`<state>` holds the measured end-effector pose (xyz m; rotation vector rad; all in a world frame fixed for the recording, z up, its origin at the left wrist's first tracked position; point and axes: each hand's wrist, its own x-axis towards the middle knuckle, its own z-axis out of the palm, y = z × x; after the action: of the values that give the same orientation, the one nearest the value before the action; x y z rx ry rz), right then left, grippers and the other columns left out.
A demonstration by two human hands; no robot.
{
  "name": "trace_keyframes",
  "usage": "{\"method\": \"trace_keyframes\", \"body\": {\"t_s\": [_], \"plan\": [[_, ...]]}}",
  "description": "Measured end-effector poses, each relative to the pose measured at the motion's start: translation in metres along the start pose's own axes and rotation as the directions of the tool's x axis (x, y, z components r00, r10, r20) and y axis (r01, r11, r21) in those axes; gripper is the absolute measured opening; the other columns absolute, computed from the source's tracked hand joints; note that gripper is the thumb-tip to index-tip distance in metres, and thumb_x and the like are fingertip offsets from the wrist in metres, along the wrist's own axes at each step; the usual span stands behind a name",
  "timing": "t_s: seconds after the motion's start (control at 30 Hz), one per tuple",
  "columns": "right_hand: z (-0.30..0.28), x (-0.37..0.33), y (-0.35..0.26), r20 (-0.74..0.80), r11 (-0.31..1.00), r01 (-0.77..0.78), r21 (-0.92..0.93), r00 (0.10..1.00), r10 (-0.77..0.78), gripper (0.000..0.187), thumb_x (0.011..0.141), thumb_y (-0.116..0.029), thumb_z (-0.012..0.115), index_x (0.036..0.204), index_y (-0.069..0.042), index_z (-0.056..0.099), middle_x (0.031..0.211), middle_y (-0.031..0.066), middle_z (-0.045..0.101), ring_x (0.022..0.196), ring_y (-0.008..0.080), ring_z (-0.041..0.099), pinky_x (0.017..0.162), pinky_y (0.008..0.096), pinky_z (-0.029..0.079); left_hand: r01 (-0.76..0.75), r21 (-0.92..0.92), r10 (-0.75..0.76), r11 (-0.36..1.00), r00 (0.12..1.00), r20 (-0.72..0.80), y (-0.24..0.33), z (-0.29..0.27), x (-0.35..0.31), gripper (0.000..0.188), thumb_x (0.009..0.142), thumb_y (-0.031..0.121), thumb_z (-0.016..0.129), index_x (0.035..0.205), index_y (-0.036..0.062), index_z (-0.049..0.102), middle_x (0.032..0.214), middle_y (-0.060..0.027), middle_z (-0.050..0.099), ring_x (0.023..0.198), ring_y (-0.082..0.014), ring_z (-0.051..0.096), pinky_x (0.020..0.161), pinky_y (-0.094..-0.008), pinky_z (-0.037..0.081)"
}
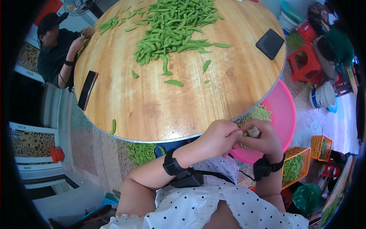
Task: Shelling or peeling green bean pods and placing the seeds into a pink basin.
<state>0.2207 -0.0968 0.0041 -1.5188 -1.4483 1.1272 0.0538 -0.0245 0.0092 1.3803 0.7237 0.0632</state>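
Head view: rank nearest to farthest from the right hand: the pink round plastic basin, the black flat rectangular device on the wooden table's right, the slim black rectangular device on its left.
1. Pink round plastic basin: beneath the right hand.
2. Black flat rectangular device: on the right side of the wooden table.
3. Slim black rectangular device: at its left edge.

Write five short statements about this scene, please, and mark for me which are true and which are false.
1. The left hand and the right hand are close together. True.
2. Green pods lie heaped on the wooden table. True.
3. The heaped pods lie in a bucket. False: they lie directly on the table.
4. A dark phone-like object lies toward the table's right edge. True.
5. The nearest basket is blue. False: the nearest basket is pink.
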Motion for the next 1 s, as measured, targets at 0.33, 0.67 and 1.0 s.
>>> {"method": "trace_keyframes", "body": {"t_s": [0.33, 0.67, 1.0], "plan": [[-0.002, -0.024, 0.023, -0.17, 0.993, -0.037, -0.116, 0.985, 0.017, 0.013, 0.063, -0.001, 0.058, 0.075, -0.001, 0.061, 0.06, 0.0059, 0.057, 0.054, 0.0098, 0.054, 0.05, 0.0249, 0.042, -0.026, 0.127, 0.014, 0.992, 0.996, 0.09, -0.005, 0.015, 0.015, 0.015, 0.086, 0.013, 0.051, 0.08, 0.0003, 0.056, 0.059, -0.004, 0.054, 0.047, -0.0083, 0.052, 0.041, -0.0237, 0.04], [-0.022, -0.045, 0.059, -0.336, 0.96, -0.26, 0.105, 0.899, 0.28, 0.014, 0.076, 0.001, 0.051, 0.087, 0.002, 0.06, 0.066, 0.003, 0.057, 0.056, 0.0095, 0.054, 0.049, 0.0226, 0.045, -0.285, 0.673, 0.144, 0.682, 0.955, 0.258, 0.003, -0.044, -0.058, 0.019, 0.077, 0.01, 0.054, 0.095, 0.0051, 0.06, 0.071, -0.0145, 0.06, 0.062, -0.0332, 0.055, 0.057, -0.0375, 0.044], [-0.055, -0.053, 0.124, -0.338, 0.838, -0.524, -0.153, 0.824, 0.454, 0.013, 0.082, -0.008, 0.052, 0.087, 0.004, 0.055, 0.067, 0.0063, 0.053, 0.052, 0.0165, 0.054, 0.048, 0.0284, 0.043, 0.38, 0.616, 0.205, 0.69, 0.713, -0.67, -0.009, -0.145, -0.138, 0.023, 0.074, 0.005, 0.058, 0.096, 0.0058, 0.063, 0.077, -0.0157, 0.061, 0.06, -0.0271, 0.059, 0.055, -0.0324, 0.046]]}}
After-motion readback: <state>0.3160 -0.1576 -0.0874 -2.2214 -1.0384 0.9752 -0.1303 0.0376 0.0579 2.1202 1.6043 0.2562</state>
